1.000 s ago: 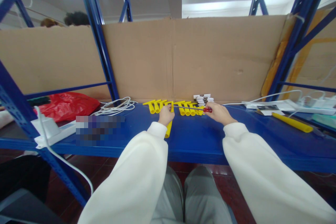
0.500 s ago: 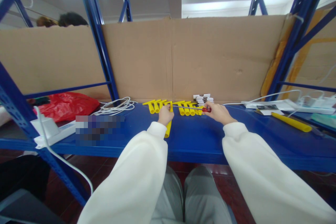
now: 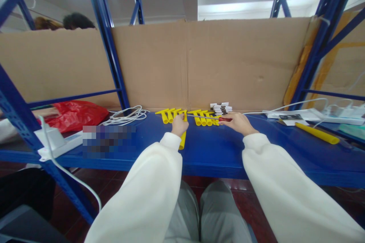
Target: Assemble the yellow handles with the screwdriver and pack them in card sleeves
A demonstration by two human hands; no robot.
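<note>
My left hand (image 3: 179, 124) is closed around a yellow T-shaped plastic piece (image 3: 183, 141), whose tubular end points down toward me. In my right hand (image 3: 238, 123) is a screwdriver (image 3: 225, 119) with a red handle, its fingers wrapped round that handle. The long metal shaft runs leftward, and its tip meets the upper part of the held yellow piece. Whether a screw sits at the tip is too small to tell. Several more yellow T-shaped pieces (image 3: 203, 121) lie in a row behind my hands, on both sides of the left one.
On the blue shelf (image 3: 211, 152), small black-and-white packets (image 3: 221, 108) are stacked at the back. White coiled cable (image 3: 128, 114), a red plastic bag (image 3: 81, 115) and a power strip (image 3: 61, 145) lie left. A yellow tube (image 3: 317, 133) lies right. Cardboard (image 3: 228, 64) walls the back.
The screwdriver handle appears slightly turned in my right hand, its tip still at the yellow piece. My left hand stays put. At far left, a person's hand or arm now shows by the red bag.
</note>
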